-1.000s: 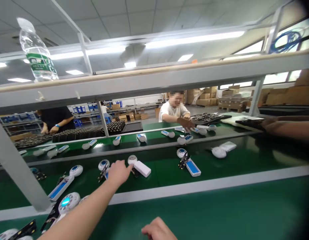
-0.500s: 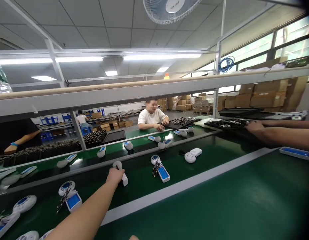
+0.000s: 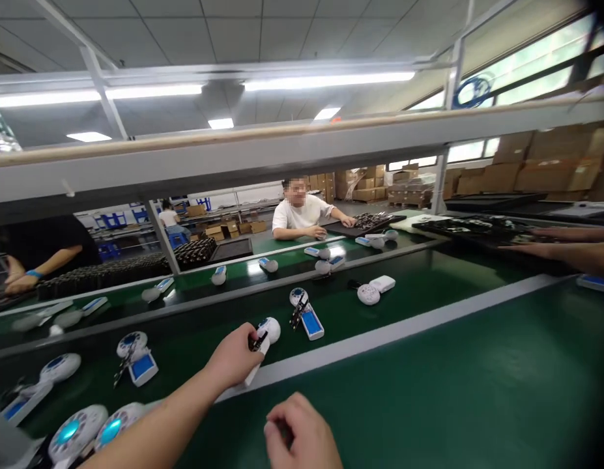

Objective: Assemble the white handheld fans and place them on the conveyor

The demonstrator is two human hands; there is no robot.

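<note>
Over the near green belt, my left hand (image 3: pixel 236 355) is closed on a white device (image 3: pixel 270 330) with a round head and a long rectangular handle. A dark part shows by its fingers, and the palm hides much of the handle. Lower, above the green surface on my side of the pale strip, my right hand (image 3: pixel 304 433) is loosely curled, thumb and fingers a little apart, with nothing visible in it. Just beyond the left hand lies a similar device (image 3: pixel 311 322) with a blue inside and a black circuit board. Another device (image 3: pixel 369 294) lies face-down farther right.
Two devices with lit cyan centres (image 3: pixel 70 430) lie at lower left. A metal divider (image 3: pixel 194 301) separates the far belt with more devices. A shelf beam (image 3: pixel 233 153) crosses above. A co-worker in white (image 3: pixel 302 215) sits opposite; another person's hands touch a black tray (image 3: pixel 477 228) at right.
My left hand has drawn the device nearer and to the right, turning it. My right hand has risen into view from the bottom edge. The view has tipped down, revealing lit devices at lower left.
</note>
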